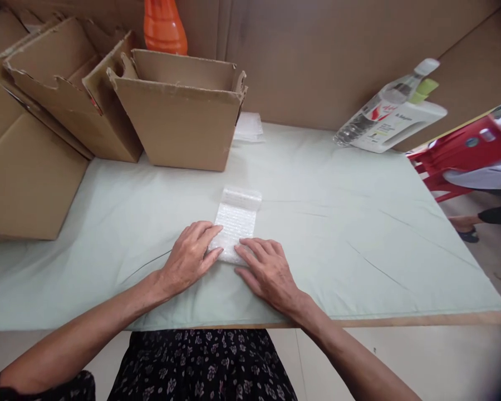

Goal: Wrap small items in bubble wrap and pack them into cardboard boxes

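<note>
A small white bubble-wrap pouch [236, 220] lies flat on the pale green tablecloth, its far end folded or rolled over. My left hand [192, 250] rests at its left edge, with thumb and forefinger apart and their tips touching the plastic. On the near right corner lies my right hand [269, 270], fingers stretched out over the pouch and the thumb apart from them on the cloth side. Whether anything is inside the pouch, I cannot tell.
Several cardboard boxes [179, 122] with their tops open stand at the back left, an orange bottle [165, 28] behind them. White plastic sheets [249, 128] lie beside one box. A clear bottle [376, 108] and a white jug [401, 125] lean at the back right. Beyond the table is a red chair [467, 147] with a person.
</note>
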`<action>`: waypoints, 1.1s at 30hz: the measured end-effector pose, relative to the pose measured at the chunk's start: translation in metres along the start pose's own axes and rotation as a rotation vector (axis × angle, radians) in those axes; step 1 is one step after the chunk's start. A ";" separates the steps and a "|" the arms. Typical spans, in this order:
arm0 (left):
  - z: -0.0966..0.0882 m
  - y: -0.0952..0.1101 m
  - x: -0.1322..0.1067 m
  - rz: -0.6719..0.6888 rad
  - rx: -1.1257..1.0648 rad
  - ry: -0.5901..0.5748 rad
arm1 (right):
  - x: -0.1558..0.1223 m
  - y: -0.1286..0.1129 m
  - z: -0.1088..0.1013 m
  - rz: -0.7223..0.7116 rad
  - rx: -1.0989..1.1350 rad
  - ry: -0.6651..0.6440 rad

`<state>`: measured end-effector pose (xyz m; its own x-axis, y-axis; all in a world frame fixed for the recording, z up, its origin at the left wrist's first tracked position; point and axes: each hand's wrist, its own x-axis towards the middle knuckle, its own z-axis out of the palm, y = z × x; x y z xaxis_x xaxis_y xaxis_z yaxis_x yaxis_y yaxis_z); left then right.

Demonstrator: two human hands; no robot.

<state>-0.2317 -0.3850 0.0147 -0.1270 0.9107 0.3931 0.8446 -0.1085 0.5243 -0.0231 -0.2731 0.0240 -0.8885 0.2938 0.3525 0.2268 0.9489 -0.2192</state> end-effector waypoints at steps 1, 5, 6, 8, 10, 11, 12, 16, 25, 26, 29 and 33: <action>-0.003 0.002 -0.001 0.030 -0.010 0.000 | 0.000 0.001 0.002 0.017 0.013 -0.001; -0.016 0.011 -0.011 0.095 -0.114 -0.115 | -0.003 0.001 -0.001 0.146 0.248 -0.054; -0.018 0.012 -0.013 0.073 -0.138 -0.143 | -0.005 0.000 -0.004 0.165 0.290 -0.077; -0.018 0.010 -0.013 0.021 -0.137 -0.168 | -0.007 -0.004 -0.010 0.174 0.275 -0.067; -0.012 0.005 -0.008 0.003 -0.060 -0.171 | -0.007 -0.006 -0.014 0.152 0.161 0.006; -0.009 0.003 -0.005 0.001 -0.005 -0.171 | -0.007 -0.007 -0.013 0.129 0.099 0.022; -0.006 0.000 -0.002 -0.001 0.047 -0.163 | -0.005 -0.007 -0.012 0.099 0.050 0.015; -0.006 0.001 0.001 0.010 0.074 -0.076 | 0.002 -0.001 0.001 0.056 0.044 -0.065; -0.014 0.006 -0.004 -0.022 -0.013 -0.173 | 0.004 -0.010 -0.013 0.128 0.098 -0.064; -0.011 0.004 0.000 -0.039 0.030 -0.165 | 0.005 -0.012 -0.013 0.102 0.040 -0.050; -0.005 -0.002 0.006 -0.139 0.041 -0.113 | 0.009 -0.009 -0.005 0.023 -0.029 -0.102; -0.012 0.001 -0.005 -0.442 -0.338 0.027 | 0.016 0.005 0.007 0.184 0.150 -0.018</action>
<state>-0.2364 -0.3946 0.0217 -0.4486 0.8884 0.0975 0.4942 0.1557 0.8553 -0.0387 -0.2648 0.0220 -0.8450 0.4569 0.2778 0.3250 0.8514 -0.4118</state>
